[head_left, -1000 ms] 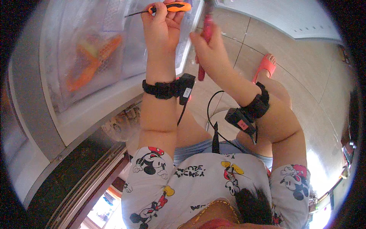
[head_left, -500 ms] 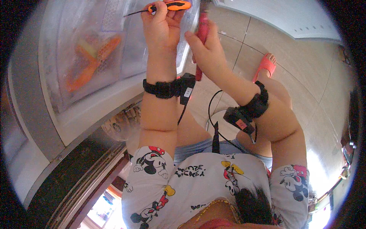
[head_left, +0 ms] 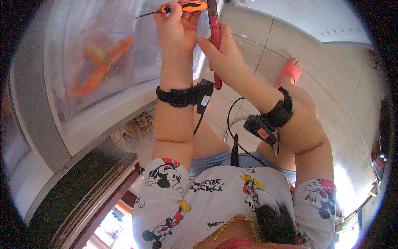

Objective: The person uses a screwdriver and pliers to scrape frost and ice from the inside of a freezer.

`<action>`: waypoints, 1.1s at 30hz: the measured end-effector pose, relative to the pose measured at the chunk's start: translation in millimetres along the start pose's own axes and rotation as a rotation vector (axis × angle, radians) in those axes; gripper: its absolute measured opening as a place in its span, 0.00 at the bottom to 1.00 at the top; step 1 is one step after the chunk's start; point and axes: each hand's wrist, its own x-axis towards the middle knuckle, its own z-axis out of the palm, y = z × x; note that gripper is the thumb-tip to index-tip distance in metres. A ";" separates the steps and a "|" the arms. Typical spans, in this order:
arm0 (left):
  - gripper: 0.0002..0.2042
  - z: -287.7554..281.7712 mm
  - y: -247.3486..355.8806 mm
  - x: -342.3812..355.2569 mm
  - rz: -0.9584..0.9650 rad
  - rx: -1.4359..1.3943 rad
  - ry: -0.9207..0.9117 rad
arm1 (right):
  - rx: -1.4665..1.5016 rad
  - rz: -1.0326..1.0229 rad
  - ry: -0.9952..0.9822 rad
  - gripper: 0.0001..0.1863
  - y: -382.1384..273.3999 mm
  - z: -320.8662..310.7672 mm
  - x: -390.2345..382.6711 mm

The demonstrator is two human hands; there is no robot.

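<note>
At the top of the view my left hand (head_left: 178, 30) is closed around a screwdriver (head_left: 194, 6) with an orange and black handle. Its thin dark shaft points left, over the frosted compartment. My right hand (head_left: 227, 52) grips red-handled pliers (head_left: 214, 33), held upright. The dark head of the pliers is right by the butt end of the screwdriver handle; whether they touch I cannot tell. One red handle extends below my right palm. The top of the pliers is cut off by the picture's edge.
A frosty, clear-fronted drawer (head_left: 141, 62) stands at the left, with an orange item (head_left: 99, 68) blurred behind its front. A pale frame (head_left: 103, 128) borders it. Tiled floor (head_left: 248, 54) lies to the right, where my foot wears a red slipper (head_left: 289, 71). Black cables hang from both wrist straps.
The pliers have swung left, their head coming to the end of the screwdriver handle. My right hand has moved slightly left with them. My left hand and the screwdriver stay nearly still.
</note>
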 end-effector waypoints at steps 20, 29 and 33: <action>0.04 -6.4 -1.0 -0.7 0.066 0.079 0.066 | 0.032 0.038 -0.018 0.25 -7.2 -5.1 4.5; 0.04 -7.9 7.7 -6.0 0.009 0.084 0.018 | -0.006 -0.143 0.093 0.23 -5.5 0.2 4.2; 0.04 -2.8 8.3 -14.5 -0.049 0.052 -0.031 | 0.020 -0.007 0.039 0.21 -12.3 -10.4 8.9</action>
